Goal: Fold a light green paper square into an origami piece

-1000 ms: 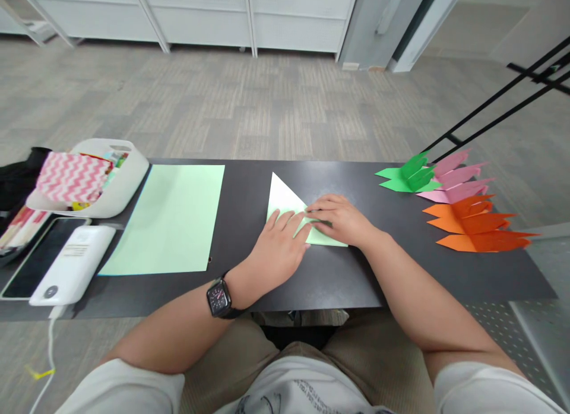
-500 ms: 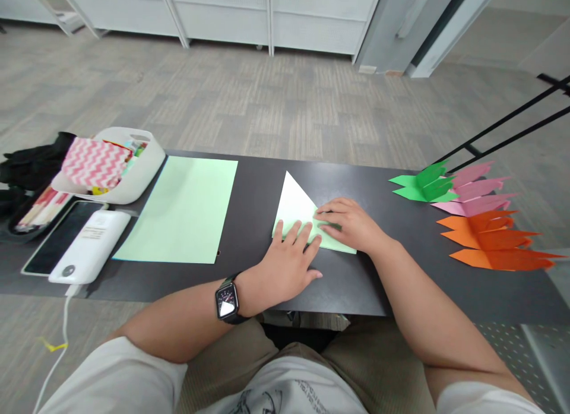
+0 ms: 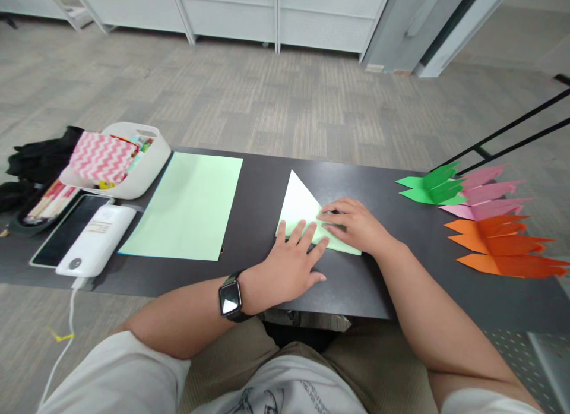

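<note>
So there's this folded paper (image 3: 299, 201) lying flat near the middle of a dark tabletop (image 3: 258, 224), pale green on its near part and white-looking toward the pointy far corner. The left hand (image 3: 291, 268) is spread open, palm down, fingertips on the near left part of the paper, thumb sticking out to the right over the tabletop. It's not gripping anything, just resting there. The right hand (image 3: 354, 224) is half open with the fingers a bit curved and slightly apart, reaching in from the right with its fingertips on the paper's right slanted edge. No grip on that side either.

There's a black smartwatch (image 3: 230, 298) on the left wrist. Just left of the hands sits a big light green sheet (image 3: 184, 206), flat on the tabletop. Further left you've got a white power bank (image 3: 95, 239) with a white cable (image 3: 71, 319) plugged into its near end, right up against a dark-screened phone (image 3: 66, 230). Beyond those is a white basket (image 3: 149, 176) with a pink and white zigzag pouch in it, and some black fabric (image 3: 44, 155) to its left.

Over on the right are folded paper pieces: green (image 3: 434, 185), pink (image 3: 490, 194) and orange (image 3: 503, 246), the orange ones nearest.
</note>
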Available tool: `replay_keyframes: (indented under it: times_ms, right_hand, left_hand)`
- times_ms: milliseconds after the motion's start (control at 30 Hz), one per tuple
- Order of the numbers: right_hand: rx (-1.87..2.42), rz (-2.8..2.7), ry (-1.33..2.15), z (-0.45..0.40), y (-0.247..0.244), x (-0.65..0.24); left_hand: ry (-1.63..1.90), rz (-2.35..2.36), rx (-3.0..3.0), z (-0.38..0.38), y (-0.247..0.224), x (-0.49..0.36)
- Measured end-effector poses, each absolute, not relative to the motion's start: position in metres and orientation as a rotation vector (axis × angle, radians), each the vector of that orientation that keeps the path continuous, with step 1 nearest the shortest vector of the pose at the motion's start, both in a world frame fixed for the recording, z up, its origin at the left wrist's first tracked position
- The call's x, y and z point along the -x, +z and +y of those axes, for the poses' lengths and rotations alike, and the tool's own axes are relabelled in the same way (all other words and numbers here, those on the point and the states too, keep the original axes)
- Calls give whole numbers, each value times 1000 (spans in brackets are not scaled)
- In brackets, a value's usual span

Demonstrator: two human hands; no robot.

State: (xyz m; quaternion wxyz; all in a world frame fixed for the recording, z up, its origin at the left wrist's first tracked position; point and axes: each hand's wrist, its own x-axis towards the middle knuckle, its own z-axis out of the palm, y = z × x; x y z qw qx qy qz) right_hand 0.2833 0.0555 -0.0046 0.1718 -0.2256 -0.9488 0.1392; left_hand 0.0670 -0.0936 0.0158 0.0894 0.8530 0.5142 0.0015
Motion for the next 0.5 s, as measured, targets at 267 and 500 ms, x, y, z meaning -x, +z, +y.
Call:
replay_keyframes:
  times_ms: [267, 500]
  right_hand:
    - [687, -2675, 369, 60, -7, -287]
    - [713, -2677, 358, 62, -9, -289]
  left_hand:
    - [17, 1453, -2598, -83, 16, -60]
    - [31, 1433, -2594, -80, 13, -58]
